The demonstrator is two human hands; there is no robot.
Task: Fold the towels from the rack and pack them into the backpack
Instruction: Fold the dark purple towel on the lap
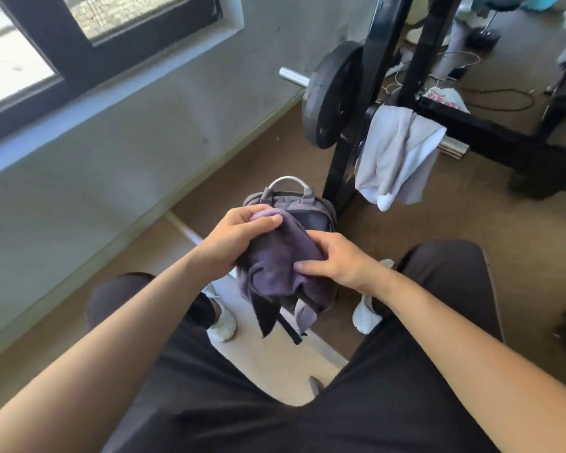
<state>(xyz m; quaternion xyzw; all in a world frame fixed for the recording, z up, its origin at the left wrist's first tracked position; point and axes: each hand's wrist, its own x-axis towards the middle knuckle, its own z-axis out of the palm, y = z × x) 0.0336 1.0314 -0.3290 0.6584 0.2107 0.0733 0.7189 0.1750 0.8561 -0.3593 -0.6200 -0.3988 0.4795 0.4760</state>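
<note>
Purple towel [275, 266] x1 gripped by L hand [239, 238] + R hand [335, 264] above backpack [294, 204]; grey towel [396, 158] x1 far right on rack [350, 152]; floor right open.

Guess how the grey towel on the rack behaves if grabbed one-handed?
Probably floppy: the grey towel hangs off the rack bar in loose folds, one corner drooping. Likely light, since it is thin cloth. It may slide off unevenly, because it hangs bunched rather than spread flat.

Bright daylight from window [30, 44] — overexposed glare; wide-angle bending, soft edges.
</note>
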